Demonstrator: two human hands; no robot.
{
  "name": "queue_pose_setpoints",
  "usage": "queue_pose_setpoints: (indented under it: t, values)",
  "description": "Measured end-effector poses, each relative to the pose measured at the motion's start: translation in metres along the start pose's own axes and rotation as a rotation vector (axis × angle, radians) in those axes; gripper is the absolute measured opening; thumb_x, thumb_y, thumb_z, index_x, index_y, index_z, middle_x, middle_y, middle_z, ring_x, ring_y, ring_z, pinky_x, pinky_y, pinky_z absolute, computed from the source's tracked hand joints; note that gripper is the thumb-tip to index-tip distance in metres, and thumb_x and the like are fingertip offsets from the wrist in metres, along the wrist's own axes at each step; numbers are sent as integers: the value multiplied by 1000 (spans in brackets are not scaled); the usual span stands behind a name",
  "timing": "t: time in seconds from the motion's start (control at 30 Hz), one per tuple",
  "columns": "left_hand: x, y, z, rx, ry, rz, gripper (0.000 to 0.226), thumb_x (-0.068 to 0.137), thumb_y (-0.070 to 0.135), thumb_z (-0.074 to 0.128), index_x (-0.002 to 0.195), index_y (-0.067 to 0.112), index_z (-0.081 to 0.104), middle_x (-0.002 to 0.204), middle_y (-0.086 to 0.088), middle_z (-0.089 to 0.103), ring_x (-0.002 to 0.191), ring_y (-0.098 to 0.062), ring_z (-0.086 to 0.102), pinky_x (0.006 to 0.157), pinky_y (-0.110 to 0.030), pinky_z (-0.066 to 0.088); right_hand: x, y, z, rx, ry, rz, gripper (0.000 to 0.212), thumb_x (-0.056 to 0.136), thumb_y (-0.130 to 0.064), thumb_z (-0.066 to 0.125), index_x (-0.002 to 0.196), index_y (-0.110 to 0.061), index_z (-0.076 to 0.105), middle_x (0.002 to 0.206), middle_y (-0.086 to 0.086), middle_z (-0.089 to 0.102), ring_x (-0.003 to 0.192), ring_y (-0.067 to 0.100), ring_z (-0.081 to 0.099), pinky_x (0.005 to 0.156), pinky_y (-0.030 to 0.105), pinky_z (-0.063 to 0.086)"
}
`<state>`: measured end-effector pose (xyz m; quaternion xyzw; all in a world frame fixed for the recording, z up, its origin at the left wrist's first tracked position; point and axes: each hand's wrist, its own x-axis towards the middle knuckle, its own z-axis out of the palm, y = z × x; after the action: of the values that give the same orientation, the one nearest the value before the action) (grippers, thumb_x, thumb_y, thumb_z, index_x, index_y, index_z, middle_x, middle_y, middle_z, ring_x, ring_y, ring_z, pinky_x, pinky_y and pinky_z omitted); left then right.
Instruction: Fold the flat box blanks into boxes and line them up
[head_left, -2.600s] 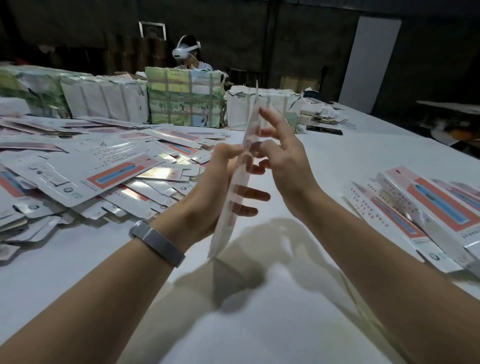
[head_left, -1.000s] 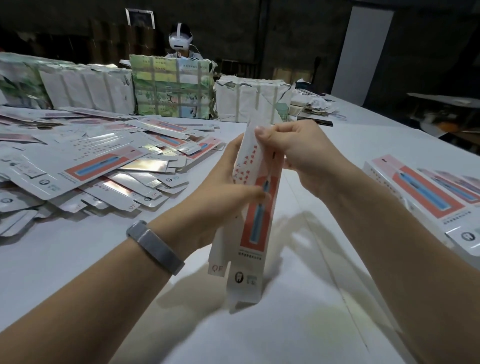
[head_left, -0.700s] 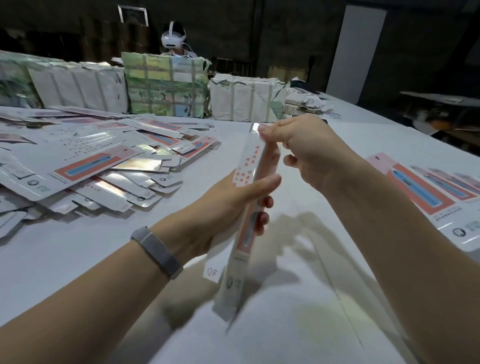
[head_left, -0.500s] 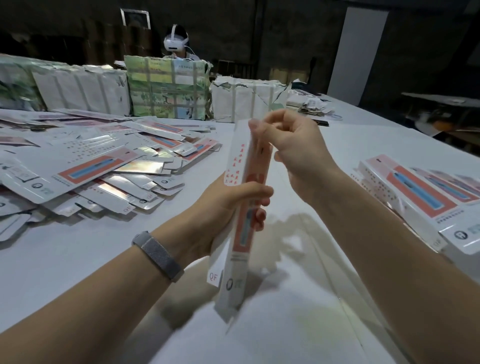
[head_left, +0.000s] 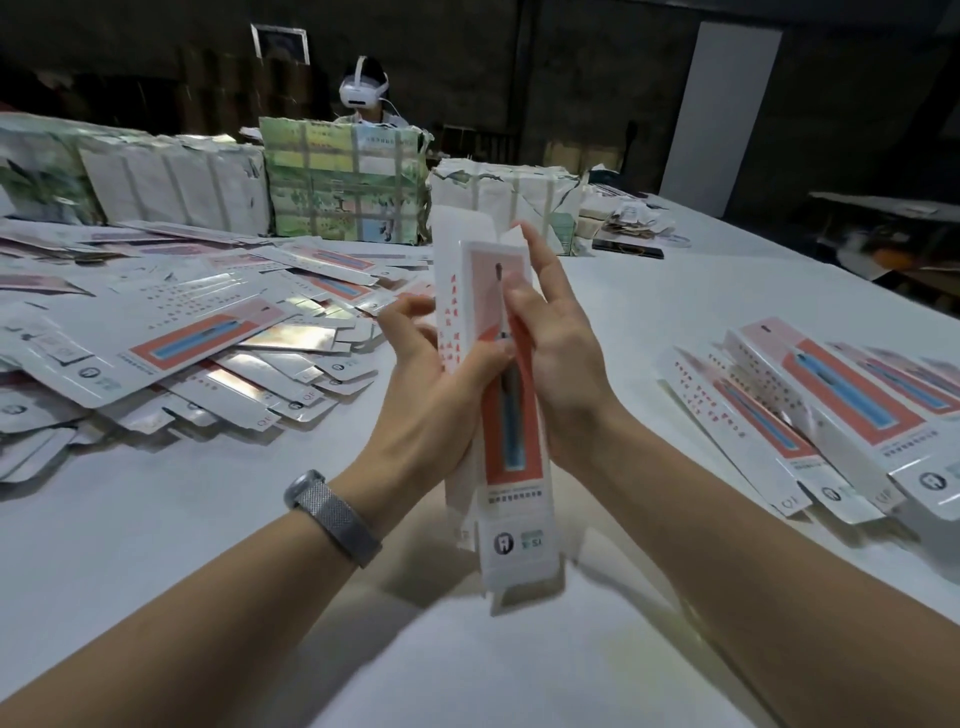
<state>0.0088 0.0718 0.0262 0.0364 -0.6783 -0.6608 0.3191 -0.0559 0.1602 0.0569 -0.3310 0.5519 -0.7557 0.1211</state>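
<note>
I hold a long white box (head_left: 511, 441) with a red panel and a blue toothbrush picture upright above the table. It is opened into a tube, its top flaps standing up and its bottom flaps hanging loose. My left hand (head_left: 436, 395) grips its left side, thumb across the front. My right hand (head_left: 556, 343) presses flat on the right side with straight fingers. A heap of flat box blanks (head_left: 197, 348) lies at the left. Folded boxes (head_left: 831, 405) lie side by side at the right.
The white table (head_left: 156, 519) stretches ahead. Wrapped bundles (head_left: 343, 182) stand in a row at the far side, with a person in a white headset (head_left: 363, 91) behind them. A dark phone (head_left: 628, 249) and loose papers lie at the back right.
The box has turned its red front towards me and opened into a tube. My right hand has left the top flap and now lies flat along the right side.
</note>
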Motion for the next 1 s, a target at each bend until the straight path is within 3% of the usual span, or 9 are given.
queue_pose_setpoints:
  t: [0.2,0.27,0.37,0.47,0.53,0.63,0.77,0.9,1.0]
  values:
    - [11,6,-9,246,52,213,68,87,35,55,147,35,23,98,15,61,82,-11,71,70,-29,61,-3,6,5,23,-1,5,36,106,-23,43,136,-42,45,109,-1,73,99,22,72,87,43,59]
    - [9,4,-8,330,30,256,66,92,34,48,153,27,24,111,12,65,94,-9,69,79,-30,59,-4,8,6,15,12,6,38,106,-23,44,141,-37,44,113,5,71,102,24,70,90,43,58]
    - [7,3,-6,273,-17,227,61,96,28,44,154,23,25,124,-3,65,105,-17,68,91,-44,57,-5,9,4,-28,18,20,39,105,-26,46,141,-38,43,112,8,68,103,24,70,91,42,58]
    - [9,3,-7,71,-33,153,48,92,22,48,138,26,40,109,-11,67,94,-25,68,86,-55,56,-5,12,4,-44,34,37,36,104,-26,49,138,-33,41,108,15,62,93,23,70,87,41,58]
    - [9,3,-7,64,-6,156,39,88,22,49,126,32,45,97,-13,65,82,-21,65,75,-50,54,-5,13,5,-38,39,52,28,104,-26,49,131,-26,44,108,15,64,89,21,68,84,40,57]
    - [8,4,-6,57,-17,149,41,87,21,49,127,26,45,97,-18,62,80,-19,64,72,-46,53,-5,11,4,-45,33,67,18,104,-25,48,121,-20,51,118,23,63,89,23,66,83,41,57]
    - [8,7,-6,27,-83,144,40,86,18,46,126,21,45,86,3,63,75,-10,63,68,-28,53,-3,9,1,-35,50,42,24,90,-28,52,109,-12,52,113,29,60,89,26,62,87,49,53]
    - [5,8,-4,-32,-154,77,32,91,16,44,122,23,48,78,4,63,66,-4,63,61,-16,50,2,4,-8,-9,104,15,19,75,-20,56,92,-14,50,85,14,57,78,26,57,76,44,47]
    - [5,9,-5,-17,-177,8,34,102,7,39,126,31,44,74,3,63,63,-6,63,60,-18,51,5,4,-11,40,154,-3,26,69,-9,58,93,-15,51,92,10,55,82,26,58,76,43,47]
